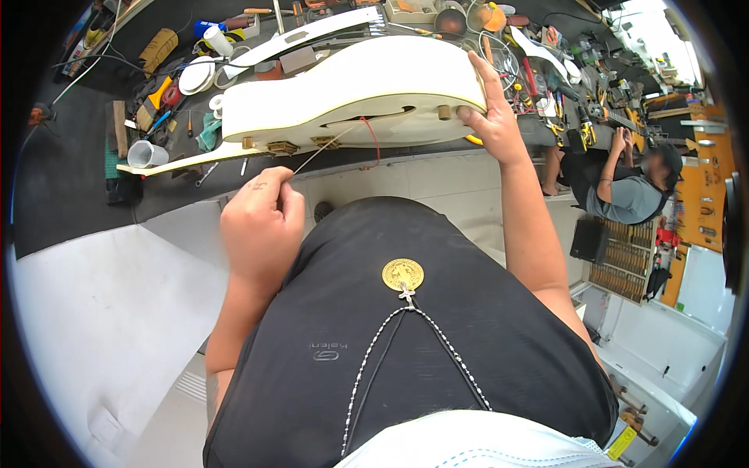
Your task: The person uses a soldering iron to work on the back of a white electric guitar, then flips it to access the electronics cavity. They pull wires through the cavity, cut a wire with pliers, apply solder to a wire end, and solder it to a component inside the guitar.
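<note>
A cream hollow guitar body [312, 97] with pale yellow edging rests on its side along the bench's front edge. My right hand [495, 129] grips its right end, with the thumb on the near face and fingers over the far side. My left hand [265, 218] is closed in a pinch on a thin stiff wire [321, 152], whose far end meets the body's dark sound hole [370, 117]. From that hole a red wire [378, 148] hangs in a loop. Brass-coloured fittings [282, 147] sit on the body's near face; what lies inside is hidden.
Behind the guitar body the dark bench [70, 183] is crowded with tools, brushes and cables. A clear plastic cup [144, 154] stands at the left, near white tape rolls [197, 76]. At the right, another person [624, 183] sits by the bench.
</note>
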Demonstrator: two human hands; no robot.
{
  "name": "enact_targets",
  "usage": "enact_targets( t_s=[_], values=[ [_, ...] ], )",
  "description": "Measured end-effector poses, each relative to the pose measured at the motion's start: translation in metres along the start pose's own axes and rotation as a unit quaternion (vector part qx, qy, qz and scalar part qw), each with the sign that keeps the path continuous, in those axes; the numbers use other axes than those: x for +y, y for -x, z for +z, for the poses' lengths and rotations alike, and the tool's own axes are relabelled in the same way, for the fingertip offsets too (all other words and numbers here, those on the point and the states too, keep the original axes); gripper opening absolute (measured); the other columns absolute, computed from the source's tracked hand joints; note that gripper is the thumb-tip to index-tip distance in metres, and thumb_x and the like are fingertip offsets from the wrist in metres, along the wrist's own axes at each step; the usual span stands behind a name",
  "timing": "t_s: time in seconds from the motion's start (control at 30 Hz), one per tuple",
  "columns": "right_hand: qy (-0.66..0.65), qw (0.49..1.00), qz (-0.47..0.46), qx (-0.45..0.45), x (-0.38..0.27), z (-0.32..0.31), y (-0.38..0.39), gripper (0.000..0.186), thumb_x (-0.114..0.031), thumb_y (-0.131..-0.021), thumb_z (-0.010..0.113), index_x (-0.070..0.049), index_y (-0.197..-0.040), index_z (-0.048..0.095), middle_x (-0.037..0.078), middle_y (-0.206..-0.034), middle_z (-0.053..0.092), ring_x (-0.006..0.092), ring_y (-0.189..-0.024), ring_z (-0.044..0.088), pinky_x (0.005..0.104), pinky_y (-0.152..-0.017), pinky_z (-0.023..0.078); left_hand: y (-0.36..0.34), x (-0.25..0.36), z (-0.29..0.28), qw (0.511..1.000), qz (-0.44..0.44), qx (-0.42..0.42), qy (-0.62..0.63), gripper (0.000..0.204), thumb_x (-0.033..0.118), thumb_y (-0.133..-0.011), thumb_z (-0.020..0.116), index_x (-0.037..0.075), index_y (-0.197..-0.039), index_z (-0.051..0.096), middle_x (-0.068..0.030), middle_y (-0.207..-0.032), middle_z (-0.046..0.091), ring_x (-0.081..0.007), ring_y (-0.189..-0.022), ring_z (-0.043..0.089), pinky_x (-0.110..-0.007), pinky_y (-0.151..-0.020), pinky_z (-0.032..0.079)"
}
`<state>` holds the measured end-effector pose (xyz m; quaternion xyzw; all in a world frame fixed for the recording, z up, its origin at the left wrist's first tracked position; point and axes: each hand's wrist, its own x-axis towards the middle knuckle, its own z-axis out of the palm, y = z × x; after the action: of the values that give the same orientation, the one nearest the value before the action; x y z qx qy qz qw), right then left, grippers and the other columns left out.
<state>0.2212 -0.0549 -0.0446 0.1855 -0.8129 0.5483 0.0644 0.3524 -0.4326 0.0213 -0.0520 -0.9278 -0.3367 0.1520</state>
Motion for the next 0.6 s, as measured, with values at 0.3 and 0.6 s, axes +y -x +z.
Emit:
enact_targets(
  t_s=[0.3,0.6],
  values=[
    [-0.004,1.000,0.017,0.000,0.003,-0.003,0.001,0.093,-0.034,-0.089,0.083,-0.012,-0.169,0.041,0.015,-0.166,0.043,0.0308,-0.156,0.039,0.0443,-0.129,0.030,-0.006,0.021,-0.038,0.999,-0.022,0.026,0.026,0.012,-0.006,-0.092,0.067,-0.002,-0.101,0.075,-0.0115,-0.086,0.074,-0.0230,-0.071,0.067,-0.034,-0.069,0.055],
    [0.017,1.000,0.008,-0.001,0.002,-0.002,-0.002,0.091,-0.033,-0.091,0.083,-0.012,-0.170,0.041,0.014,-0.168,0.041,0.0303,-0.157,0.039,0.0442,-0.129,0.030,-0.008,0.038,-0.071,0.996,-0.024,0.072,0.046,0.015,-0.010,-0.093,0.066,-0.003,-0.100,0.076,-0.0039,-0.081,0.070,-0.0065,-0.063,0.052,-0.024,-0.056,0.039]
  ],
)
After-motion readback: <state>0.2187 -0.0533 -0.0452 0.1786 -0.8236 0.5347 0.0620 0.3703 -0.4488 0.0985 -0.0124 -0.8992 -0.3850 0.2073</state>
